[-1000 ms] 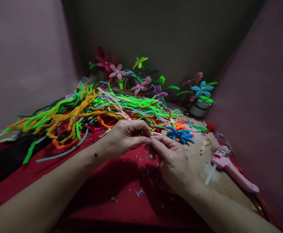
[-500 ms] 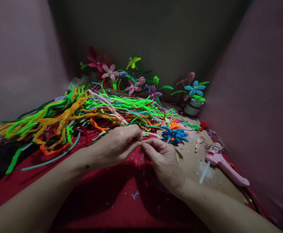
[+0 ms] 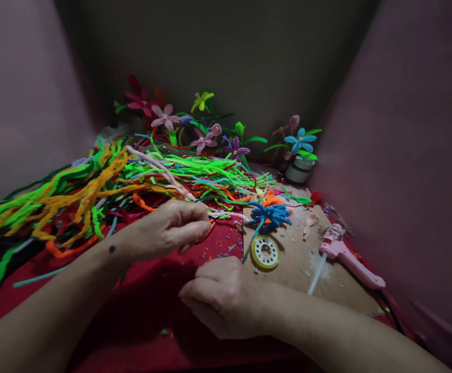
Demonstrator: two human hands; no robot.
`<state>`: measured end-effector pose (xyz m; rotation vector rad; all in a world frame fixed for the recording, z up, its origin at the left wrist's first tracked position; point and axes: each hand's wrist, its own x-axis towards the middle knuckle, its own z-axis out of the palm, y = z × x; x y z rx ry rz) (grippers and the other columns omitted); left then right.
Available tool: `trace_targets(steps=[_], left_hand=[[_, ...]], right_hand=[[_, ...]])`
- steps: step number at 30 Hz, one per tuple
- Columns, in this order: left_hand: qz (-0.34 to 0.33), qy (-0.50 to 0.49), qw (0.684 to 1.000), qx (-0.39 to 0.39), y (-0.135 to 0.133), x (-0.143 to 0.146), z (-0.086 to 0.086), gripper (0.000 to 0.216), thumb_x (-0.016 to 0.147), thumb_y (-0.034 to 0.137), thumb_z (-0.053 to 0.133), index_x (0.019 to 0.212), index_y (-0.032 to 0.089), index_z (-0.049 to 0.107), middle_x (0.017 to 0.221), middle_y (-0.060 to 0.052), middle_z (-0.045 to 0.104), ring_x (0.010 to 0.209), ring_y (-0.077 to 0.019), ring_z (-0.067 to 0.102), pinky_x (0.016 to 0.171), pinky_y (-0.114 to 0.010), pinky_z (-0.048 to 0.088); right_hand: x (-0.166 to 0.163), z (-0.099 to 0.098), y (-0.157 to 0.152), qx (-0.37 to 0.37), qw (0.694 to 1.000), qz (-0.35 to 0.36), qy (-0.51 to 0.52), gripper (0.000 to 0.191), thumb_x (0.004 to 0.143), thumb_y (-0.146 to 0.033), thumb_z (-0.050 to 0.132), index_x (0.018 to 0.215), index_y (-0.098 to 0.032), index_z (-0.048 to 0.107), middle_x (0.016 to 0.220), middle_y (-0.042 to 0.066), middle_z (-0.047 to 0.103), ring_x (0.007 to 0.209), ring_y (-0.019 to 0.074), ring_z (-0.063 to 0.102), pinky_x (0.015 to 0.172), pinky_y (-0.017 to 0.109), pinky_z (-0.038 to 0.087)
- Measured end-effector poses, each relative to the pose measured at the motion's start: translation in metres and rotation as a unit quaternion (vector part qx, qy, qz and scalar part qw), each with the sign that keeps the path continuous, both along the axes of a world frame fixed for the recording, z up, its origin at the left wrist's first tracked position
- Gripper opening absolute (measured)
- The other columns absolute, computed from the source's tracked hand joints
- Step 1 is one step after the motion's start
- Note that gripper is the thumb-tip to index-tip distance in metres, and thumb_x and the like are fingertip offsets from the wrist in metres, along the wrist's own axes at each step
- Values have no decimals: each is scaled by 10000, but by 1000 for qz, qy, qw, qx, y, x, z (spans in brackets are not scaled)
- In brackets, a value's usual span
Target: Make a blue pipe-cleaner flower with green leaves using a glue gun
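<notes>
My left hand (image 3: 183, 228) is closed above the red cloth, thumb pressed to the curled fingers. A thin orange-red edge shows by its fingertips, too small to name. Lower and to the right, my right hand (image 3: 226, 298) is closed too, its fingertips pointing left; anything in them is hidden. The two hands are apart. Just beyond my right hand lies a blue pipe-cleaner flower (image 3: 270, 215) with a stem running down toward the knuckles. Beside that stem, a yellow roll of tape (image 3: 265, 252) lies on the cardboard (image 3: 288, 282).
A large heap of coloured pipe cleaners (image 3: 93, 189) spreads across the left and back. Finished pipe-cleaner flowers (image 3: 203, 141) stand behind it, and a blue flower (image 3: 300, 140) is by a white jar (image 3: 299, 170). A pink glue gun (image 3: 352, 256) lies at right.
My hands, pinched together before, have separated; the right one moved down and left, toward me. The tape roll and the blue flower's stem are now uncovered. The view has shifted slightly right.
</notes>
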<state>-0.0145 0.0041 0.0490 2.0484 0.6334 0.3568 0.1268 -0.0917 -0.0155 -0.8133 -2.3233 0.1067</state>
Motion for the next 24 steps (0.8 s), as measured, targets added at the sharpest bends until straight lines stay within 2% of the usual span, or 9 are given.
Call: trace_targets(steps=[4,6,8,11,13,15,20,22,24], left_hand=[[-66,74,994,39,0,6,-7,346,798,253,480,498,166,333,496,57,288,470,-59,244,442,-206,218],[-89,84,991,58,1,8,-10,384,785,272,516,469,158,330,495,59,270,477,-59,237,449,-207,216],[-78,61,992,77,2,9,-13,320,753,272,568,497,145,426,527,51,353,513,-67,307,473,-190,263],[-34,5,995,89,2,12,-18,69,730,217,588,711,151,581,652,30,503,590,-86,418,529,-174,345],[-22,0,997,73,1,15,-21,83,763,223,554,781,156,599,622,29,515,541,-83,433,499,-173,354],[-10,7,998,61,0,18,-23,145,801,259,515,745,154,597,540,40,474,465,-72,400,446,-170,328],[28,-1,989,144,-3,23,-30,238,827,257,482,649,151,599,524,45,442,508,-72,367,479,-163,323],[44,-16,986,158,-5,23,-31,187,829,177,449,849,158,634,602,31,529,545,-79,431,537,-173,375],[14,-48,984,172,-8,23,-29,261,813,106,436,991,159,620,827,-29,631,710,-106,540,663,-201,433]], right_hand=[[-3,-4,1,40,999,6,-14,318,852,-275,448,585,-161,577,482,-6,567,429,100,485,428,246,320],[-4,-5,1,58,998,6,0,378,851,-307,458,507,-171,534,439,-14,537,409,92,475,414,246,303],[-5,-5,1,71,997,7,1,418,856,-334,458,468,-182,496,408,-21,504,399,92,471,408,248,294],[-7,-7,1,69,997,8,-16,434,862,-382,460,471,-194,478,397,-28,486,400,100,479,394,253,286],[-7,-9,1,65,998,9,-21,424,859,-385,456,479,-197,481,396,-30,484,400,105,481,383,255,282],[-7,-12,2,63,998,9,-20,395,850,-350,456,488,-197,491,403,-30,493,408,105,486,390,252,296],[-8,-13,-1,65,998,6,5,339,808,-290,486,486,-185,502,414,-22,502,395,98,451,399,250,280],[-9,-12,-4,54,999,0,7,322,803,-255,491,492,-175,508,431,-11,520,390,94,431,408,256,278],[-10,-14,-4,55,998,-14,9,324,803,-219,483,484,-172,501,436,0,526,406,98,433,426,260,286]])
